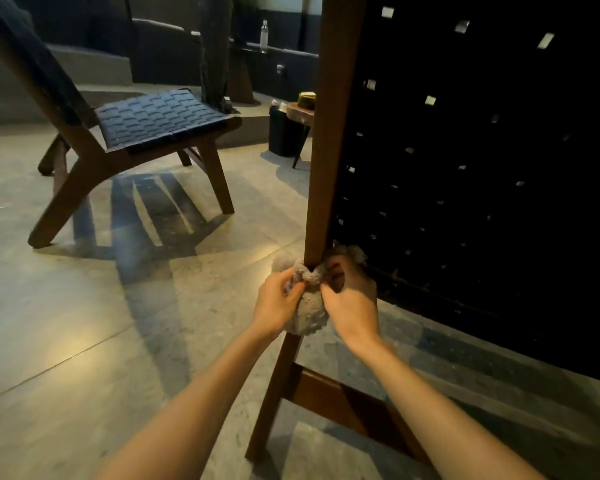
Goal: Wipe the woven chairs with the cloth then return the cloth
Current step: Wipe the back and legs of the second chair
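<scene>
A grey cloth [309, 311] is wrapped round the brown wooden back post [329, 133] of the near woven chair, whose black woven back [482, 168] fills the right side. My left hand [276, 301] grips the cloth from the left. My right hand [352, 296] grips it from the right, fingers curled into the cloth against the post. A second woven chair [153, 119] with a dark woven seat and wooden legs stands on the floor at the upper left.
A small wooden side table [300, 112] with a yellowish object stands behind the post, next to a dark bin [279, 133]. A clear bottle [264, 36] stands on a far ledge. Open grey tiled floor [84, 323] lies to the left.
</scene>
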